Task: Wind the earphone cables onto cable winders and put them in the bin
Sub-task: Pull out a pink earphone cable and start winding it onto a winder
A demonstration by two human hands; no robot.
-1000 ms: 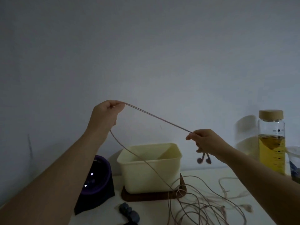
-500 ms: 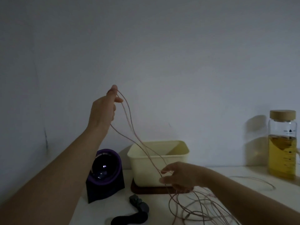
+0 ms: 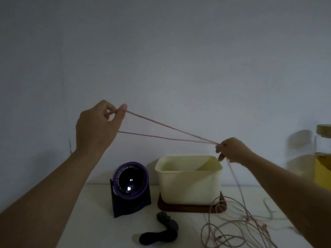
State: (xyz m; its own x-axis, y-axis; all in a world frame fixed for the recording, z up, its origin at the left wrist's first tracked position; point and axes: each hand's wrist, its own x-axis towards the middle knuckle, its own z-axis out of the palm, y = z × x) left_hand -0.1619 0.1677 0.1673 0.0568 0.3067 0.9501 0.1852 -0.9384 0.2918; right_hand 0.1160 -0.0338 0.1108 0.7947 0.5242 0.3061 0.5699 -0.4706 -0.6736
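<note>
A thin pink earphone cable (image 3: 170, 128) runs taut in a doubled span between my two hands, raised above the table. My left hand (image 3: 97, 126) pinches one end of the loop between thumb and fingertips. My right hand (image 3: 232, 149) pinches the other end above the right rim of the cream bin (image 3: 189, 179). From my right hand the cable drops to a loose tangle (image 3: 238, 230) on the white table. A dark cable winder (image 3: 161, 230) lies on the table in front of the bin.
The bin stands on a dark wooden coaster (image 3: 191, 207). A purple and black round fan (image 3: 129, 188) stands left of the bin. A glass bottle with yellow liquid and a wooden lid (image 3: 323, 158) is at the right edge. A plain wall is behind.
My right hand has risen from the tangle on the table, pulling the cable taut to the right. My left hand has dropped from its raised, near-vertical hold and turned to a sideways pinch.
</note>
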